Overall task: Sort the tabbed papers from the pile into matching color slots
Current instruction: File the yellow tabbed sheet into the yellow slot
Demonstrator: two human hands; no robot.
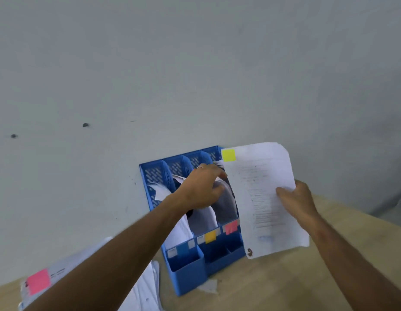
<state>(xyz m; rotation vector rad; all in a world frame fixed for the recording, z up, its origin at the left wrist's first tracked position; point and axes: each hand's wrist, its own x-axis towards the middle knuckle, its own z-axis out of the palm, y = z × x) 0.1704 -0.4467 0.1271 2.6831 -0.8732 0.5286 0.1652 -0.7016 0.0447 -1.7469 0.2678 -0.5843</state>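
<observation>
Midway: my right hand [296, 203] grips a yellow-tabbed paper [262, 198], my left hand [201, 187] parts filed sheets [219, 205] (fingers curled on them), and the pile [44, 281] waits.

A light wooden tabletop [285, 283] stands against a pale wall. A blue plastic file organizer [190, 272] rests on it, upright against the wall, its slots marked at the front with blue, yellow and pink tabs. To its left on the wood lies a loose pile of white papers [148, 295], the top sheet carrying a pink tab [38, 281]. A small paper scrap [209, 286] lies just before the organizer.
</observation>
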